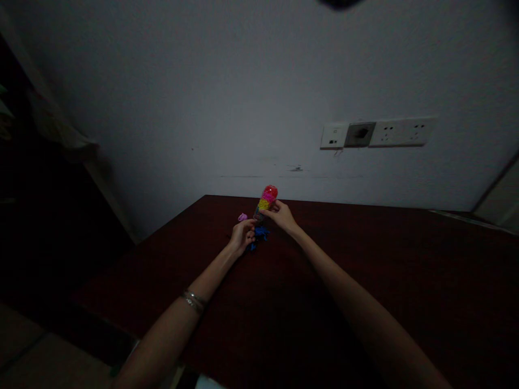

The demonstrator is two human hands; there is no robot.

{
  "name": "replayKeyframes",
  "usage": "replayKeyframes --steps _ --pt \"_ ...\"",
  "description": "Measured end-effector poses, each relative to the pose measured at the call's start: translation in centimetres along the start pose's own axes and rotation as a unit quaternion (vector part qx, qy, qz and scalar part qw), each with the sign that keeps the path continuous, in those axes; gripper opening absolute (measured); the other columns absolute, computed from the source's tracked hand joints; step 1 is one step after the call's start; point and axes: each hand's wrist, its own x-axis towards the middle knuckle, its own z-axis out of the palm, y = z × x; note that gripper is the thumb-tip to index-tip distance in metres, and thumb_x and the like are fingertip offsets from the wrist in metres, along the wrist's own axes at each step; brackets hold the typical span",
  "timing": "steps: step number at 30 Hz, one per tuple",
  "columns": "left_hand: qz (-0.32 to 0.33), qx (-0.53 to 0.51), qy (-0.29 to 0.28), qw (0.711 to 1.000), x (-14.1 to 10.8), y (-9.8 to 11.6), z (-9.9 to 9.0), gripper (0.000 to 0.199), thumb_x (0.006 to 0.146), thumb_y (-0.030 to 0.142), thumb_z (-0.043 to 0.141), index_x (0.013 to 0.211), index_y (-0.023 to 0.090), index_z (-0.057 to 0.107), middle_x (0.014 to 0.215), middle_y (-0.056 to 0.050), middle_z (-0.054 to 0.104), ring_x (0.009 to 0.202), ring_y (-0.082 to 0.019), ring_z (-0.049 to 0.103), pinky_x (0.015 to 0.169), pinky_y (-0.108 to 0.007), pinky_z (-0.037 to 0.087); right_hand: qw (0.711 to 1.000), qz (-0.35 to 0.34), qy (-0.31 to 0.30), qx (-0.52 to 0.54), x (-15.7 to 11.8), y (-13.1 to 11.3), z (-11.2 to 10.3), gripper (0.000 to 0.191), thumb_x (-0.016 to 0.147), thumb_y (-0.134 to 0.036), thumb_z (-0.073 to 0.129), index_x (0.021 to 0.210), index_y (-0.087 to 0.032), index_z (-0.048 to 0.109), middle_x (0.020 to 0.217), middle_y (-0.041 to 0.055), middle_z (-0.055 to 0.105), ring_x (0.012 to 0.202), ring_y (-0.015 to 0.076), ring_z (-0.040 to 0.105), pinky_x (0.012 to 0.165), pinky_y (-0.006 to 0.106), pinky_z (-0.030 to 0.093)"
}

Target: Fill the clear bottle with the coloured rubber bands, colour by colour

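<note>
My right hand (pixel 283 216) grips a small clear container (pixel 266 200) filled with bright layers: red on top, then pink, yellow and a darker bluish band. The container is tilted, its top leaning right and away from me. Close against its lower end is my left hand (pixel 242 235), with curled fingers; whatever they pinch is too small to make out. Beneath and beside these fingers lies a loose heap of small blue pieces (pixel 261 233) on the dark red-brown table (pixel 324 259). A crumpled pinkish-purple thing (pixel 242 217) rests just beyond my left hand.
The table's back edge meets a pale wall (pixel 243 108). Sockets and a switch panel (pixel 401 133) are set in the wall at the right. Dark furniture (pixel 48 205) stands left of the table, with tiled floor (pixel 24 340) below. The room is dim.
</note>
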Motion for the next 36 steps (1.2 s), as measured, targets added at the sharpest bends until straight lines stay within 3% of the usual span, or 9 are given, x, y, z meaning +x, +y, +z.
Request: replayKeyframes --steps 6,12,16,21,28,32,36 --pt "-0.058 -0.150 -0.184 0.970 -0.9 0.4 0.1 0.033 0.060 0.008 0.046 0.090 0.018 0.055 0.052 0.004 0.034 0.040 -0.006 0.032 0.037 -0.014 0.029 0.998 0.044 -0.022 0.038 -0.3 -0.7 0.4 0.038 0.054 -0.024 0.072 0.087 -0.016 0.057 0.090 0.0070 0.068 0.083 0.0189 0.064 0.079 0.035 0.049" --pt "-0.099 -0.179 -0.232 0.951 -1.8 0.3 0.6 0.021 0.052 0.005 0.044 0.071 0.015 0.046 0.058 0.002 0.033 0.041 -0.006 0.029 0.035 -0.014 0.028 0.995 0.049 -0.072 0.041 -1.2 -1.1 1.4 0.034 0.054 -0.022 0.072 0.085 -0.015 0.059 0.087 0.0055 0.069 0.079 0.0177 0.064 0.079 0.034 0.049" --pt "-0.116 -0.166 -0.232 0.951 -1.9 0.3 0.6 0.023 0.049 0.002 0.043 0.068 0.016 0.042 0.058 0.002 0.032 0.041 -0.006 0.028 0.034 -0.014 0.027 0.996 0.037 -0.080 0.027 -1.1 -1.7 1.1 0.035 0.053 -0.021 0.072 0.085 -0.016 0.059 0.086 0.0057 0.069 0.079 0.0185 0.064 0.077 0.035 0.050" --pt "-0.073 -0.163 -0.224 0.958 -1.3 0.0 0.4 0.034 0.047 0.000 0.041 0.077 0.018 0.046 0.059 0.003 0.035 0.041 -0.005 0.030 0.035 -0.013 0.028 0.999 0.025 -0.036 0.025 -0.7 -1.7 0.7 0.037 0.052 -0.022 0.072 0.085 -0.015 0.057 0.085 0.0066 0.068 0.076 0.0180 0.063 0.076 0.034 0.049" --pt "-0.059 -0.154 -0.092 0.982 -0.1 -0.5 0.0 0.032 0.052 0.002 0.042 0.081 0.015 0.048 0.057 0.003 0.043 0.037 -0.005 0.034 0.036 -0.015 0.034 0.999 0.000 0.035 0.025 0.3 -1.1 -0.3 0.036 0.052 -0.025 0.071 0.083 -0.016 0.055 0.087 0.0057 0.067 0.080 0.0177 0.063 0.079 0.034 0.048" --pt "-0.049 -0.138 -0.077 0.986 -0.1 -0.3 -0.1 0.041 0.057 0.002 0.044 0.096 0.015 0.050 0.064 0.000 0.051 0.040 -0.006 0.043 0.037 -0.017 0.036 0.999 -0.008 0.044 0.016 0.7 -1.2 -1.4 0.037 0.053 -0.026 0.071 0.084 -0.017 0.053 0.087 0.0055 0.066 0.080 0.0182 0.062 0.079 0.034 0.048" --pt "-0.050 -0.133 -0.080 0.987 -0.5 -0.1 0.2 0.046 0.060 0.006 0.045 0.105 0.014 0.051 0.082 -0.006 0.059 0.059 -0.013 0.058 0.043 -0.020 0.043 0.999 0.004 0.026 0.023 0.5 -1.2 -1.4 0.038 0.053 -0.025 0.071 0.085 -0.017 0.053 0.088 0.0060 0.066 0.081 0.0183 0.062 0.080 0.035 0.048"
